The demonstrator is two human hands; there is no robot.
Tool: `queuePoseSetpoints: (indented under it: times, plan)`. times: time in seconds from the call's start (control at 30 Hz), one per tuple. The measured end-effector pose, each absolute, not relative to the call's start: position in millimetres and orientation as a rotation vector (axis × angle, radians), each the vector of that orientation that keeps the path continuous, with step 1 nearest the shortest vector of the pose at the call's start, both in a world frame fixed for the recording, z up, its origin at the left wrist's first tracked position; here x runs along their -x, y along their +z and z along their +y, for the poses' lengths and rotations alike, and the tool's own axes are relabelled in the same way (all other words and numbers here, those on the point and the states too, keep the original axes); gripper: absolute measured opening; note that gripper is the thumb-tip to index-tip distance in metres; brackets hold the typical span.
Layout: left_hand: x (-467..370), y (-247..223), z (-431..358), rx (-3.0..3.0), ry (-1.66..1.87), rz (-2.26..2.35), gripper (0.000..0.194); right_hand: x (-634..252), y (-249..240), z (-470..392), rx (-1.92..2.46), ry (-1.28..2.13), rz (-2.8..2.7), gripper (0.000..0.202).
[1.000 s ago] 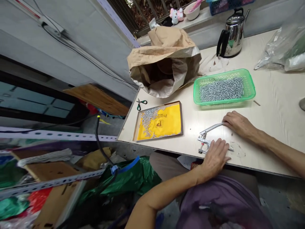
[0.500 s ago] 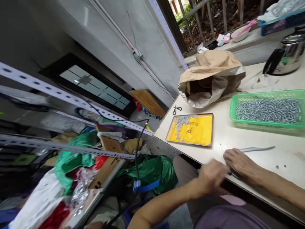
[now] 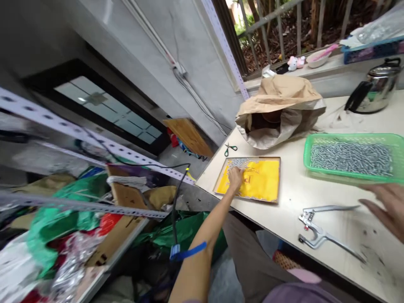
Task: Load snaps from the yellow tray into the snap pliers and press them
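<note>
My left hand (image 3: 235, 177) reaches into the shallow tray (image 3: 278, 180) with the yellow printed sheet (image 3: 263, 179). Its fingertips touch the small metal pieces (image 3: 238, 162) heaped at the tray's back left; the fingers are bent together, and what they pinch is too small to make out. My right hand (image 3: 389, 206) hovers at the right edge, fingers apart and holding nothing, in front of the green basket (image 3: 350, 180). Many silver metal pieces (image 3: 352, 158) fill that basket. A metal hand press with two long handles (image 3: 318, 233) lies on the table between my hands.
Small green-handled scissors (image 3: 230, 149) lie behind the tray. An open brown paper bag (image 3: 284, 99) stands at the back, and a steel kettle (image 3: 377, 86) is at the back right. Shelving with bags and a crossing metal bar (image 3: 94, 204) fills the left.
My left hand has moved left and forward from the table edge into the tray. My right hand has lifted off the hand press and moved right, leaving the tool on the table.
</note>
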State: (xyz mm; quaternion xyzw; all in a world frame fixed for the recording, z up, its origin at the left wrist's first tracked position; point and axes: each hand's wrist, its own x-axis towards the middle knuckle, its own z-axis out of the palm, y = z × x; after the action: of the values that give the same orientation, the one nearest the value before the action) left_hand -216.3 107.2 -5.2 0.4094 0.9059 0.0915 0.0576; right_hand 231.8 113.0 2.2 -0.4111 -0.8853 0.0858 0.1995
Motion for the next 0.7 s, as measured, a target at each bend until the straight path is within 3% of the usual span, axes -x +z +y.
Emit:
queuePoseSetpoints:
  times: [0.13, 0.33, 0.5, 0.7]
  plan:
    - [225, -1, 99, -1.298, 0.216, 2.687, 0.017, -210, -2, 51, 1.138, 0.529, -2.521, 0.027]
    - [212, 20, 77, -1.404, 0.261, 2.625, 0.019, -196, -19, 20, 1.203, 0.598, -2.633, 0.027]
    - [127, 25, 37, -1.169, 0.642, 1.929, 0.016, -195, -12, 22, 1.182, 0.581, -2.751, 0.021]
    - [40, 7, 7, -0.871, 0.501, 1.664, 0.017, -190, -8, 20, 1.274, 0.556, -2.832, 0.023]
